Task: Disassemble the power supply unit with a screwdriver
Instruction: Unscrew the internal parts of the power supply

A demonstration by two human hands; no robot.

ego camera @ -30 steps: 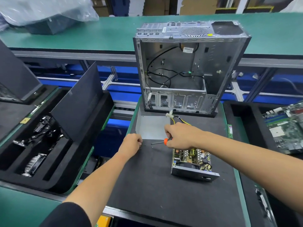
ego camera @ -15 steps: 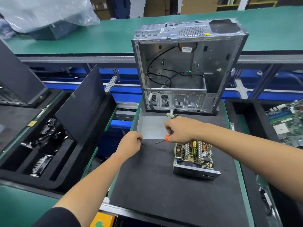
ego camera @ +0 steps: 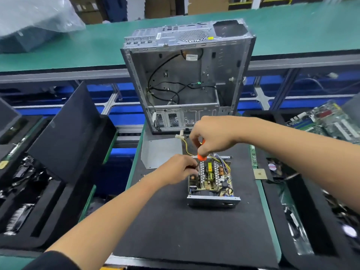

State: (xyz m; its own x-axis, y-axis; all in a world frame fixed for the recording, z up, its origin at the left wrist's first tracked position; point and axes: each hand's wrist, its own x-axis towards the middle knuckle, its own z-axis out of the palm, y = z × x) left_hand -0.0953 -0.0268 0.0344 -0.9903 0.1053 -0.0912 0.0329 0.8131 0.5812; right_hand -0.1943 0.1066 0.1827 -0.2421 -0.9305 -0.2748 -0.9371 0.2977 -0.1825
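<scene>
Head view: power supply sits lid-off on the black mat at bench centre, board exposed. Both hands have moved off the mat onto the unit's far-left corner. Left hand pinches at the screwdriver tip, probably steadying it on a screw; right hand grips the orange handle from above. Looks like the next board screw is starting. Loose metal cover lies just behind, empty PC case beyond.
</scene>
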